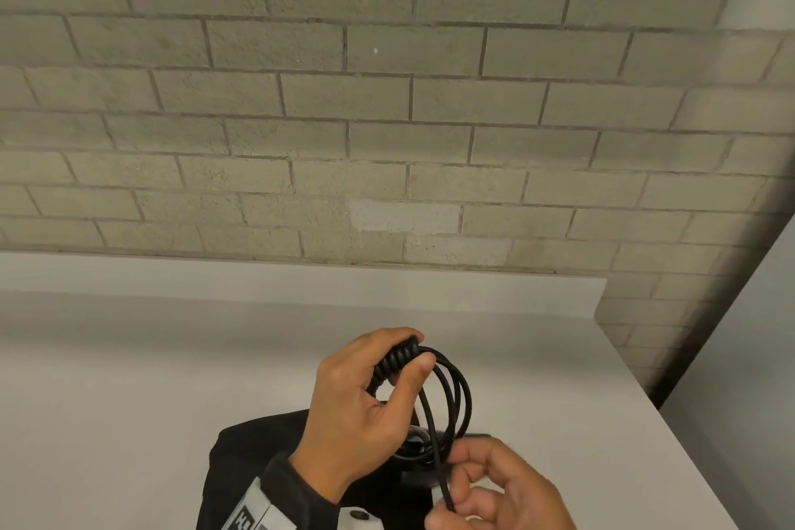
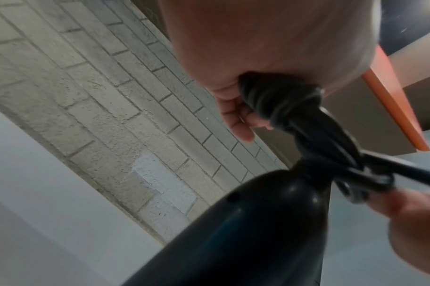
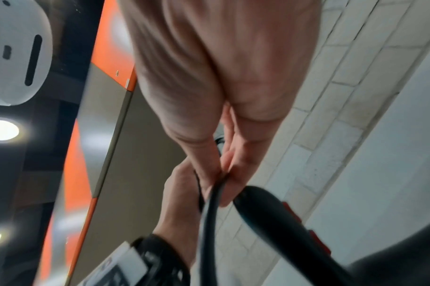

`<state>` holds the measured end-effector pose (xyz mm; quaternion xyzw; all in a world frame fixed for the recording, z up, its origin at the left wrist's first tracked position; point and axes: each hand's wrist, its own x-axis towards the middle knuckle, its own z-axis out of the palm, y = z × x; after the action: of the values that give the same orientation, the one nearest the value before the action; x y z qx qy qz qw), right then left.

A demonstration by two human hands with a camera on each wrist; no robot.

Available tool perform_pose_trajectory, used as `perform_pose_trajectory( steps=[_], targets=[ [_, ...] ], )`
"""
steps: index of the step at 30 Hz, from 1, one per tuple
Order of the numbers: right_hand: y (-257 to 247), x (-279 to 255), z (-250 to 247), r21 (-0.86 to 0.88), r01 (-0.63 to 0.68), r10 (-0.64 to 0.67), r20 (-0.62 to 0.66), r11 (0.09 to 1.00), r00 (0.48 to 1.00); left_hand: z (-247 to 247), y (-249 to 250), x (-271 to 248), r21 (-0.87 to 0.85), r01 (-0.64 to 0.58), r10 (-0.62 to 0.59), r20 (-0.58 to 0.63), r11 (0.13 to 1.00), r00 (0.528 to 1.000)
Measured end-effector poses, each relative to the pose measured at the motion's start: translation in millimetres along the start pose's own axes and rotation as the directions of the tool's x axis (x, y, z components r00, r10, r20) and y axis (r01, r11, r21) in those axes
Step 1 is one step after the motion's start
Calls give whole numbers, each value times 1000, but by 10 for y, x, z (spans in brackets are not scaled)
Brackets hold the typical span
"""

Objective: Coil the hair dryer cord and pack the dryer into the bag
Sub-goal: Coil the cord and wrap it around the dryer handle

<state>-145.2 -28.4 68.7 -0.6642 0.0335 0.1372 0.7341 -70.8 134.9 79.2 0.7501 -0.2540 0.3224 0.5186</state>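
- Above the white table (image 1: 172, 357), a bundle of black cord (image 1: 451, 392) loops is held in the left hand (image 1: 361, 400), with fingers and thumb curled round the wound top of the coil.
- A loose strand of the cord is pinched in the grip of the right hand (image 1: 494, 486), just below the loops.
- The black hair dryer (image 2: 246, 232) is seen hanging beneath the left hand.
- The black bag (image 1: 254, 456) is laid on the table under both wrists.
- A brick wall (image 1: 387, 99) is seen behind.
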Motion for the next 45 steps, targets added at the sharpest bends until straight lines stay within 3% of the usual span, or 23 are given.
perform_pose_trajectory(
  steps=[3, 5, 8, 12, 16, 18, 20, 24, 27, 32, 35, 39, 43, 45],
  targets=[
    [-71, -53, -229, -40, -55, 62, 181, 998, 982, -2, 0, -34, -33, 61, -61, -2, 998, 998],
    [-122, -64, -284, -65, -49, 63, 226, 997, 972, 26, 18, -31, -41, 67, -67, 17, 997, 998],
    [-146, -126, -298, -157, 37, -13, 152, 987, 988, 66, 25, -5, 10, 11, -11, 44, 1000, 999],
    [-118, -209, -341, -509, 192, -205, 31, 839, 978, 68, 7, 49, 38, -13, 10, 66, 999, 998],
    [-240, -275, -259, -541, 303, -370, -16, 785, 929, 51, 15, 59, 26, 7, -10, 107, 1000, 994],
    [-260, -272, -252, -643, 389, -513, -6, 659, 858, 42, 5, 60, 45, -16, 11, 108, 999, 994],
    [-290, -265, -286, -774, 442, -662, 39, 453, 748, 28, 0, 66, 51, -28, 22, 118, 998, 993],
    [-410, -155, -349, -847, 503, -837, 142, 174, 528, -3, 9, 78, 89, -47, 31, 169, 995, 985],
    [-546, -28, -406, -857, 510, -865, 206, 65, 457, -20, 28, 74, 74, -55, 40, 187, 996, 981],
    [-770, 134, -434, -818, 575, -843, 318, -13, 433, -57, 56, 45, 56, -107, 90, 255, 993, 963],
    [-918, 182, -440, -792, 598, -804, 433, -123, 408, -54, 63, 46, 57, -125, 105, 272, 991, 956],
    [-1082, 221, -424, -797, 536, -773, 516, -277, 368, -35, 75, 55, 42, -143, 128, 251, 989, 960],
    [-1104, 332, -400, -825, 483, -784, 496, -293, 372, -8, 72, 27, 68, -161, 142, 229, 985, 963],
    [-1047, 380, -397, -827, 514, -781, 471, -228, 411, -3, 68, 15, 66, -136, 118, 223, 989, 968]
  ],
)
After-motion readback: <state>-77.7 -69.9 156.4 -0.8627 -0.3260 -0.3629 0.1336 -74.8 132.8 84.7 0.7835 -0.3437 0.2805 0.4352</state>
